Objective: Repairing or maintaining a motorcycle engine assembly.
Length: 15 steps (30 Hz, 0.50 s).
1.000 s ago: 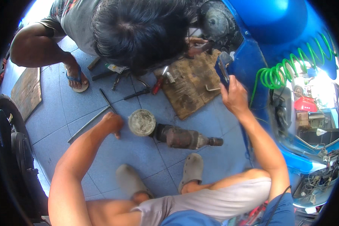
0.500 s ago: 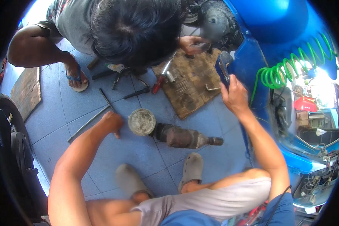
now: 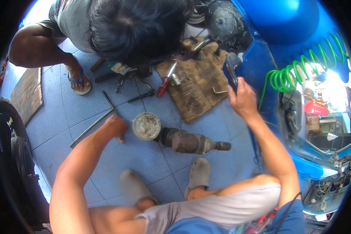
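My left hand (image 3: 115, 126) has curled fingers over or beside a thin metal T-shaped tool (image 3: 93, 126); what they hold, if anything, is hidden. To its right lie a round, grimy metal pot (image 3: 146, 125) and a long, dark cylindrical tool (image 3: 189, 142). My right hand (image 3: 243, 97) grips a dark blue piece with metal on it (image 3: 231, 69) beside the blue scooter body (image 3: 284, 23). A worn wooden board (image 3: 195, 97) below it carries a red-handled screwdriver (image 3: 163, 85) and a bent hex key (image 3: 220, 91).
A co-worker (image 3: 132, 27) crouches at the top, a hand (image 3: 187, 50) near the exposed engine housing (image 3: 222, 23). A green coiled hose (image 3: 280, 80) hangs at right. Dark tools (image 3: 140, 95) lie on the tiles. A black tyre (image 3: 11, 117) and a board (image 3: 27, 95) are at left.
The co-worker's head has shifted left, and their hand now has a shiny metal tool by it near the engine. My hands have stayed in place.
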Each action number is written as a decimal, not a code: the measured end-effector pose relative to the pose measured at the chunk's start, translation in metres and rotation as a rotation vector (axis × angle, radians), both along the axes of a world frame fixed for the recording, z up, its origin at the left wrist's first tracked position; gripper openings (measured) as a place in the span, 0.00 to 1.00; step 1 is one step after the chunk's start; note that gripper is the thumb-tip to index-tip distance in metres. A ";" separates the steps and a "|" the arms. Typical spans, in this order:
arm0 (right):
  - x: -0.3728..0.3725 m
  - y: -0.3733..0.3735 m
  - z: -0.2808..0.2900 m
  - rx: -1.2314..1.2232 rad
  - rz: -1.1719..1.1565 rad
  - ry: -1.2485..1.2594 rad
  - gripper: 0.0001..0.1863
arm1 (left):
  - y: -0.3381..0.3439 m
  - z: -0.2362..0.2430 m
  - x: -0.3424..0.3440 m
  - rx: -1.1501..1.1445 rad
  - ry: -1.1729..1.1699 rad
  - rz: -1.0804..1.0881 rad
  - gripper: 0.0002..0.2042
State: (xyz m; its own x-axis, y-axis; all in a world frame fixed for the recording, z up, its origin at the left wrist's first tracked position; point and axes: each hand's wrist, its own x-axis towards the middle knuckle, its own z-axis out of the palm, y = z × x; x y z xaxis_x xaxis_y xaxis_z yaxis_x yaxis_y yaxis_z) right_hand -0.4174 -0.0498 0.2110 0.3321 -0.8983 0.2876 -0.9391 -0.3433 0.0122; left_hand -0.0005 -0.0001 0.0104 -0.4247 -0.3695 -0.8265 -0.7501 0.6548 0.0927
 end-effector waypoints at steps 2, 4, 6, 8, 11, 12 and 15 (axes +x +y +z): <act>-0.001 0.000 -0.001 -0.006 0.007 -0.001 0.15 | 0.000 -0.001 0.000 -0.004 0.001 -0.002 0.24; -0.002 0.000 -0.001 0.005 0.001 -0.006 0.15 | 0.001 -0.002 0.000 -0.011 0.002 -0.011 0.24; -0.001 0.000 0.000 0.003 0.001 -0.002 0.15 | 0.000 -0.002 0.000 0.005 -0.006 -0.005 0.24; 0.000 0.000 0.000 0.002 0.000 0.002 0.15 | -0.001 -0.001 0.000 0.022 -0.013 0.002 0.23; -0.001 0.000 0.000 0.000 -0.004 0.010 0.15 | 0.000 0.001 0.000 0.011 0.003 -0.001 0.23; -0.001 0.000 0.000 0.001 -0.005 0.008 0.15 | 0.000 0.001 0.001 -0.003 0.016 -0.008 0.23; -0.001 0.000 0.000 0.003 -0.009 0.007 0.15 | 0.000 0.004 0.000 -0.012 0.026 -0.014 0.22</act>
